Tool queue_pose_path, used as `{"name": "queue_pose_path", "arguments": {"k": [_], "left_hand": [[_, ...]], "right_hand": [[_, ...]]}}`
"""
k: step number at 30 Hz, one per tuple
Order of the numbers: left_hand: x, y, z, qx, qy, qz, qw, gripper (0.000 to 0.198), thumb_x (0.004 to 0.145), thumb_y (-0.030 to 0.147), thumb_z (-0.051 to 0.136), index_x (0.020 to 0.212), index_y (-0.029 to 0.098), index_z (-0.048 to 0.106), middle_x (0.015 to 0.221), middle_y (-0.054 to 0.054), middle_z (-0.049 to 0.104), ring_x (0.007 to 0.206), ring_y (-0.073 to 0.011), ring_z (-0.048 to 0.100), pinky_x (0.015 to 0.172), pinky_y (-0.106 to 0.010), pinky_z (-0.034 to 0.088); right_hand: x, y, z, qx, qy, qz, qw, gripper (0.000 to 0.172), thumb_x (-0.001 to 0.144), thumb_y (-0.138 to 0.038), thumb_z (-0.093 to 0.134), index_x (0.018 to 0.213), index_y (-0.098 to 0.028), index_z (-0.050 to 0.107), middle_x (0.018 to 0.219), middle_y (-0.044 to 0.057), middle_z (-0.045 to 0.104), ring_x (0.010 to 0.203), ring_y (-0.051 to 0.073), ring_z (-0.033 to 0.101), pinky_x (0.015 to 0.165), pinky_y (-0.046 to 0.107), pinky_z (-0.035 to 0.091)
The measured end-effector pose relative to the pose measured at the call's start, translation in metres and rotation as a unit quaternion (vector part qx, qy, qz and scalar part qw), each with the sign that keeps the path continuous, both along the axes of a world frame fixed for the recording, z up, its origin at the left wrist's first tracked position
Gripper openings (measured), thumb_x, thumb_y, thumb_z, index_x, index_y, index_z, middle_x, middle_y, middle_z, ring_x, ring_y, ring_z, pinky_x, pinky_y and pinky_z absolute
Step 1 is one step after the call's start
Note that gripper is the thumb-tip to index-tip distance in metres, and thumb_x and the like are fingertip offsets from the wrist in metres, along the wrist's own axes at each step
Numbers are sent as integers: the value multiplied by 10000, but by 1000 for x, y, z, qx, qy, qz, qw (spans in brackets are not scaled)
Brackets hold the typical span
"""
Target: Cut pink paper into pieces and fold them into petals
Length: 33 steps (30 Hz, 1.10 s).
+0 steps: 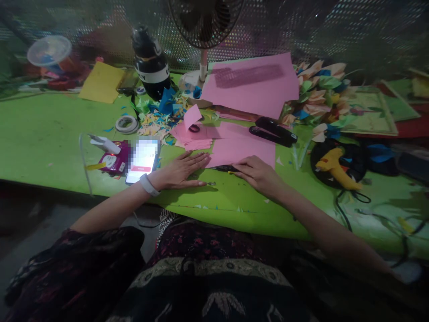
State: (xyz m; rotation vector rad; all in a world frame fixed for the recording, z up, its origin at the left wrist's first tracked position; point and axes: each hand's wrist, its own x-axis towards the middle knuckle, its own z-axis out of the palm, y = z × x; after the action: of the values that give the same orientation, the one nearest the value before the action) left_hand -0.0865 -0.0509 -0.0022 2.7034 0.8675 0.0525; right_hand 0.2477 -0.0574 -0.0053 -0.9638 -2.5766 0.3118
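My left hand [184, 170] lies flat on the green tabletop, fingers stretched out, its fingertips at the edge of a pink paper sheet [246, 143]. My right hand [256, 174] is closed at the sheet's near edge, its fingertips on a slim dark tool [226, 168] with a yellow bit beside it; the fingers partly hide it, so its kind is unclear. Beyond my left fingertips rests a stack of small pink paper pieces [197, 142], with one curled piece [192, 117] standing up. A black stapler [273, 131] sits behind the sheet on the right.
A lit phone [144, 163], a purple power socket [117, 163] and a tape roll [126, 124] are left. Behind are paper scraps [154, 120], a black bottle [152, 67], a fan [203, 62] and a larger pink sheet [258, 85]. Right: paper flowers [321, 94], yellow glue gun [335, 167].
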Motion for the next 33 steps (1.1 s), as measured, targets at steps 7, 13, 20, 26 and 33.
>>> {"name": "queue_pose_path", "arguments": {"k": [7,13,20,26,33], "left_hand": [[0,0,0,0,-4,4,1000,906,1013,765,297,1705,242,38,1745,-97,192,1624,-255,188,1328,-466,103],[0,0,1,-2,4,6,1000,912,1014,773,242,1703,201,70,1739,-123,197,1628,-251,168,1331,-469,78],[2,-3,-4,43,-8,20,999,829,1030,746,249,1645,198,345,1680,-123,379,1571,-276,346,1316,-496,186],[12,-8,4,48,-38,95,994,555,1067,564,365,1414,220,629,1428,-136,658,1288,-309,634,1082,-486,514],[43,15,41,-67,12,175,982,473,876,365,624,1300,154,605,1202,-171,685,1090,-318,662,892,-412,533]], "right_hand": [[-4,2,1,-6,1,5,1000,330,1037,-276,556,1307,-214,735,1103,150,731,1006,291,646,847,471,579],[-8,-5,1,-22,5,28,999,301,1053,-295,537,1252,-225,752,1099,119,740,1004,265,650,847,433,582],[45,-11,14,23,26,-79,996,333,1049,-353,542,1312,-267,729,1134,122,741,1034,301,672,877,500,580],[116,-2,15,98,17,-232,968,331,1032,-425,550,1240,-285,766,1078,118,746,1015,330,685,883,531,572],[145,-12,3,53,-31,-265,962,398,1030,-469,495,1176,-244,789,1094,138,754,1047,340,685,917,540,566]]}}
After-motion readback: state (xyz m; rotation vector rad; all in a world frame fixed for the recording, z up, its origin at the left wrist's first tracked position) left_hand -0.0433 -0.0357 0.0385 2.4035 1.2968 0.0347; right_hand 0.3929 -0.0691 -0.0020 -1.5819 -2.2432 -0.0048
